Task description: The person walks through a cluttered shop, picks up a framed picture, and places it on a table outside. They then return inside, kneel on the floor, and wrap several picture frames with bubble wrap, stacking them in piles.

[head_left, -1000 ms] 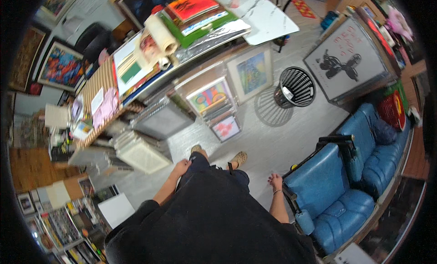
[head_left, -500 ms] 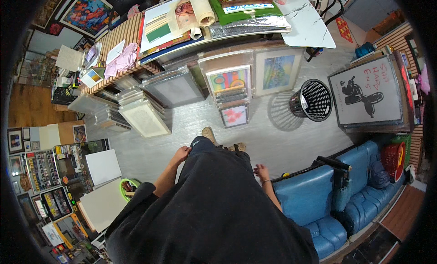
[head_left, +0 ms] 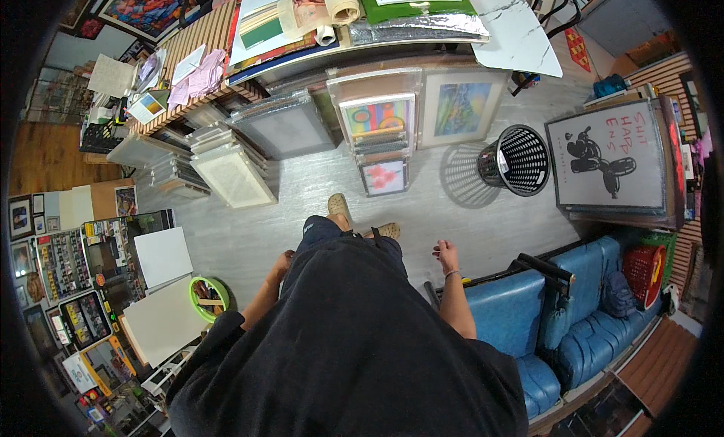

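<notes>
My left hand [head_left: 283,263] hangs close to my left thigh beside the dark shorts [head_left: 318,233]. Its fingers are mostly hidden, so what they do cannot be told. To the right of my body, my right hand [head_left: 446,256] hangs over the grey floor [head_left: 362,245], near the blue leather seat [head_left: 501,305]. Its fingers are loosely bent and a little apart, with nothing seen in them. A thin band circles that wrist. Below, my feet in tan clogs [head_left: 338,206] stand apart on the floor, one ahead of the other.
Ahead, framed pictures [head_left: 458,109] and canvas stacks [head_left: 232,174] lean below a loaded table [head_left: 520,30]. A black mesh basket [head_left: 524,162] stands front right, beside a framed motorcycle drawing [head_left: 603,156]. At left are a green bucket [head_left: 225,292] and pale boards [head_left: 167,324].
My body and the view have shifted slightly forward. The right hand has swung forward and its fingers are more bent; the left has drawn back along the thigh. The feet show more.
</notes>
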Demonstrator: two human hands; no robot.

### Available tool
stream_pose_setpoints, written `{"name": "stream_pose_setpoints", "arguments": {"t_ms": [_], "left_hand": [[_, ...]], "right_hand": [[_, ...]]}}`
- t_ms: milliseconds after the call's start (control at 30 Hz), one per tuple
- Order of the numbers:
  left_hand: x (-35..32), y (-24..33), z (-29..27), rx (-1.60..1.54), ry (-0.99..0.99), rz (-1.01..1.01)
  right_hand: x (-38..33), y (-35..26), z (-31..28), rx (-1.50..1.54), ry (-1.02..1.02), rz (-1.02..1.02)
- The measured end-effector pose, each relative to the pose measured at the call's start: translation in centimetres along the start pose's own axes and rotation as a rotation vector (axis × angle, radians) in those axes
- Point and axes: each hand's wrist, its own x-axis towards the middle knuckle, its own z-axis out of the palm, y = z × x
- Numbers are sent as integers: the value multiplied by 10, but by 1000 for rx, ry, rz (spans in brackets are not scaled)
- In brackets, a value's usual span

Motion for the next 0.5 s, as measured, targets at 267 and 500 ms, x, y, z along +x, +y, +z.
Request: {"name": "stream_pose_setpoints", "arguments": {"t_ms": [267, 500], "left_hand": [[7, 72, -8, 172, 107, 87], [-11, 67, -24, 263, 121, 95]], "right_hand": [[-13, 24, -6, -56, -11, 37], [-37, 48, 45, -139, -147, 127]]}}
